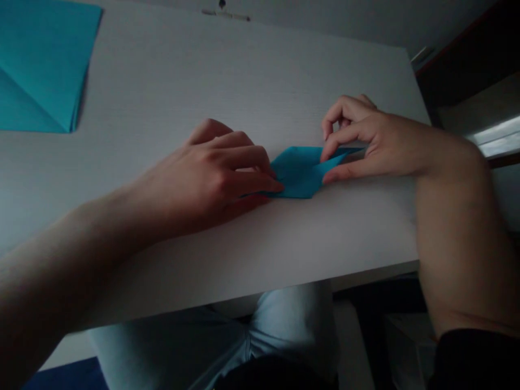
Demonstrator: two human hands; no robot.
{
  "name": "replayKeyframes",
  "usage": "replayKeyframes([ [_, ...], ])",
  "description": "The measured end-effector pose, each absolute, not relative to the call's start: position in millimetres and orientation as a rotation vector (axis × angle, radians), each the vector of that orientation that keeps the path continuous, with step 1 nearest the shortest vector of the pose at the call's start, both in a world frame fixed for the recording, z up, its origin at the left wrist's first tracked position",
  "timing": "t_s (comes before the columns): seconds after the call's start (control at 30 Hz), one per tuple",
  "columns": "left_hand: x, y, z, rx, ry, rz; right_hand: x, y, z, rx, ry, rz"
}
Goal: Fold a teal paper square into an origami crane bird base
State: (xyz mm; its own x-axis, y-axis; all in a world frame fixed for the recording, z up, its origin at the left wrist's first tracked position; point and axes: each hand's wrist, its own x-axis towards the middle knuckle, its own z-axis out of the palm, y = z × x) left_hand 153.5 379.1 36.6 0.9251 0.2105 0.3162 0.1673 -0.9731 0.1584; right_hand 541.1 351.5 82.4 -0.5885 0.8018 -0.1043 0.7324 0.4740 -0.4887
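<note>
A small folded piece of blue paper (pixel 298 170) lies on the white table, flat on its left part and with a flap raised at its right. My left hand (pixel 227 168) is closed on its left end, with fingertips pressing the paper and covering that end. My right hand (pixel 361 138) pinches the raised flap at the right end between thumb and index finger. The other right fingers curl above the table, apart from the paper.
A stack of larger blue paper sheets (pixel 44 65) with a diagonal crease lies at the table's far left. The white table (pixel 162 70) has its front edge just above my legs (pixel 292 319). A wall stands behind it.
</note>
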Motion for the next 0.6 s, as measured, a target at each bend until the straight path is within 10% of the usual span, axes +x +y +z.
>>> replayKeyframes([
  [0.6,154.3,371.7,30.0,3.055,0.393,0.591,548.6,360.4,88.6,-1.288,-2.544,1.124],
])
